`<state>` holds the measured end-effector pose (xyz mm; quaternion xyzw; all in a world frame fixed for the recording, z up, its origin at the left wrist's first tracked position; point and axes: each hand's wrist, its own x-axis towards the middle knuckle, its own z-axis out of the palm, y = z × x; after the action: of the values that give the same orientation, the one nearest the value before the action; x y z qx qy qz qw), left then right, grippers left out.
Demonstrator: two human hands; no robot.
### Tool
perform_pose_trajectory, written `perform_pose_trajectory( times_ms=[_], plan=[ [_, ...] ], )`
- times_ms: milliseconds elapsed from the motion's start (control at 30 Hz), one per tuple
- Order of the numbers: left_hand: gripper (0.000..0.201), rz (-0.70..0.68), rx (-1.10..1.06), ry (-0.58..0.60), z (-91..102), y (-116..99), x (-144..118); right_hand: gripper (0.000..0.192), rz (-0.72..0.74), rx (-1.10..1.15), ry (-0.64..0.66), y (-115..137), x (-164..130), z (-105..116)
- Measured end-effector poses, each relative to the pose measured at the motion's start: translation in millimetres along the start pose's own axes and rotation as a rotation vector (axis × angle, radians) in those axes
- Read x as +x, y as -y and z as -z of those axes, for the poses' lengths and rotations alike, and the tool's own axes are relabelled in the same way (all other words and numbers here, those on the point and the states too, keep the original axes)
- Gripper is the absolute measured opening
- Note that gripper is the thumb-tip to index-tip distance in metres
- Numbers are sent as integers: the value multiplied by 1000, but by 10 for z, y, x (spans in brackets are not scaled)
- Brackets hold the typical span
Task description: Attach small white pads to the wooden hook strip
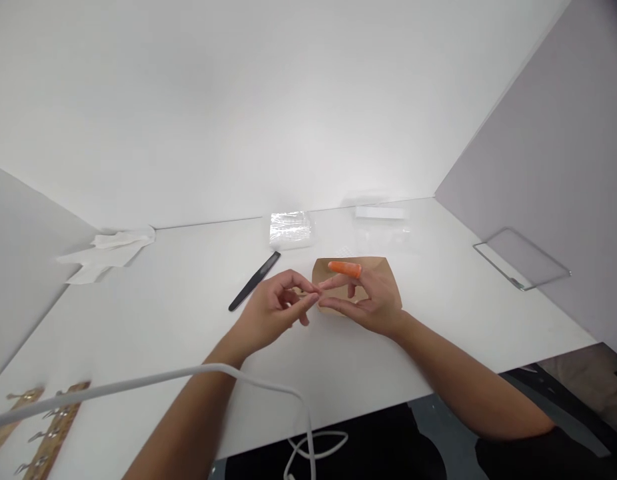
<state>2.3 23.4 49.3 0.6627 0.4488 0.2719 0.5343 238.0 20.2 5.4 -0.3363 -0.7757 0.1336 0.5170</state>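
fingertips meet over the brown paper pouch (pixel 383 272) on the white table (pixel 438 320). right hand (pixel 376 303) wears an orange rubber finger cot (pixel 345 269) on one finger: thin, soft, stretchy, best rolled from its rim. left hand (pixel 271 310) pinches loosely, grip seemingly empty.

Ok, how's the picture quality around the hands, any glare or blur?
Head view: bright, even light washes out the back wall; the clear plastic packet glints; the left hand and right hand look slightly soft; the white cable near the lens is blurred.
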Motion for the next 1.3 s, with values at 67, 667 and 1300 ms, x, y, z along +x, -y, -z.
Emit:
perform_pose_trajectory(
  times_ms=[67, 667, 1300],
  plan=[
    [34, -38, 245, -74, 196, -22, -63, 60, -133, 0, 58, 11, -6, -7],
    [42, -117, 732, -220, 523, 890, 22, 45, -424, -228, 457, 373, 494, -366],
    [40, -72, 646, -296, 342, 937, -97, 37, -272, -293, 452, 291, 281, -765]
  ],
)
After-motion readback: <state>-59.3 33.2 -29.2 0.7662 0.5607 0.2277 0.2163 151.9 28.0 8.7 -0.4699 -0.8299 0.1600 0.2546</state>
